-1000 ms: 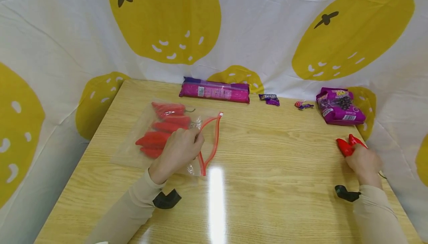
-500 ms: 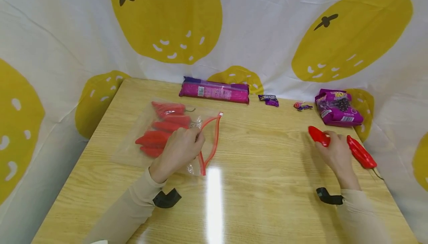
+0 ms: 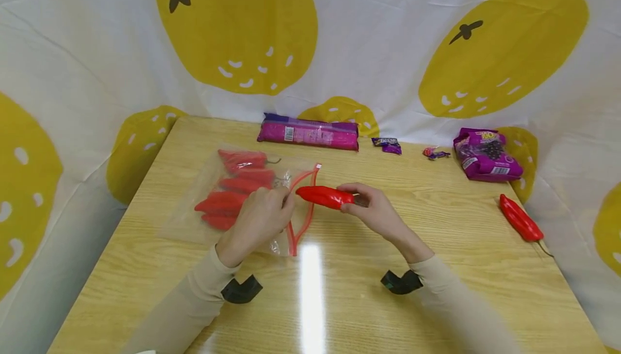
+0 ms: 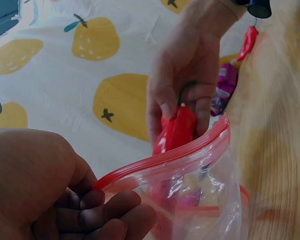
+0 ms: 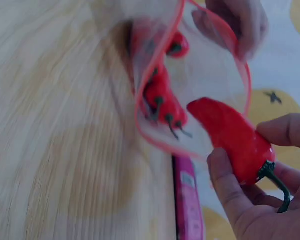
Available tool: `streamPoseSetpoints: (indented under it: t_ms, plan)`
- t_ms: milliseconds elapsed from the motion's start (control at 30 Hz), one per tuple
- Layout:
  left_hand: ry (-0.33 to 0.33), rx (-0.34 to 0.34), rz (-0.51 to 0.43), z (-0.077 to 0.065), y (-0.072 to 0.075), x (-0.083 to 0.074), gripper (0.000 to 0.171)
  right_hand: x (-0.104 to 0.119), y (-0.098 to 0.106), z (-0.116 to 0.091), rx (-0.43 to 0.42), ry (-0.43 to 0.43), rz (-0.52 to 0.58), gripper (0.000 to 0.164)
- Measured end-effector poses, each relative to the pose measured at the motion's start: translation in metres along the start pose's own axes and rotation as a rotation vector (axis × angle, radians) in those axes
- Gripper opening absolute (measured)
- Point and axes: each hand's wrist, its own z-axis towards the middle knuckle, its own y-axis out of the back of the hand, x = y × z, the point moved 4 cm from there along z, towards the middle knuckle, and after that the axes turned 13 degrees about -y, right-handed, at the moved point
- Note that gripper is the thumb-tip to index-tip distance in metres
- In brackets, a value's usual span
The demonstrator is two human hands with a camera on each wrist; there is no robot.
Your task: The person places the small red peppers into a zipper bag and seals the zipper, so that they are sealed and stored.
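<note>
A clear zip bag (image 3: 186,224) with a red zip edge lies at the left of the table, holding several red peppers (image 3: 223,201). My left hand (image 3: 262,216) pinches the bag's upper edge, and its mouth gapes toward the right. My right hand (image 3: 373,208) grips a red chili pepper (image 3: 324,196) near its green stem. The pepper's tip points left, right at the bag's mouth (image 5: 205,107) in the right wrist view. Another red chili pepper (image 3: 520,218) lies alone near the table's right edge.
Along the back of the wooden table (image 3: 412,289) lie a long purple packet (image 3: 309,132), small purple wrapped sweets (image 3: 388,145), a lollipop with a wrapped candy (image 3: 435,153), and a purple bag with a grape picture (image 3: 487,154). A fruit-print cloth (image 3: 368,30) hangs behind.
My right hand has picked up one of the two peppers on the right and carried it left to the bag's mouth. The left hand keeps its place on the bag.
</note>
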Motion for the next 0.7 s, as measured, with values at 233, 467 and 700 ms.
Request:
streamPoseSetpoints:
  t_ms: [233,467,700]
  plan:
    - [0.04,0.037,-0.009,-0.001,-0.001,0.003,0.027,0.034,-0.05,0.023,0.112,0.051,0.184,0.037]
    - [0.012,0.003,0.033,0.0,0.001,0.003,0.03,0.065,-0.08,0.028,0.141,0.135,0.123,0.033]
    - [0.004,-0.019,0.053,0.002,0.002,0.002,0.031,0.077,-0.093,0.032,0.094,0.138,0.051,0.029]
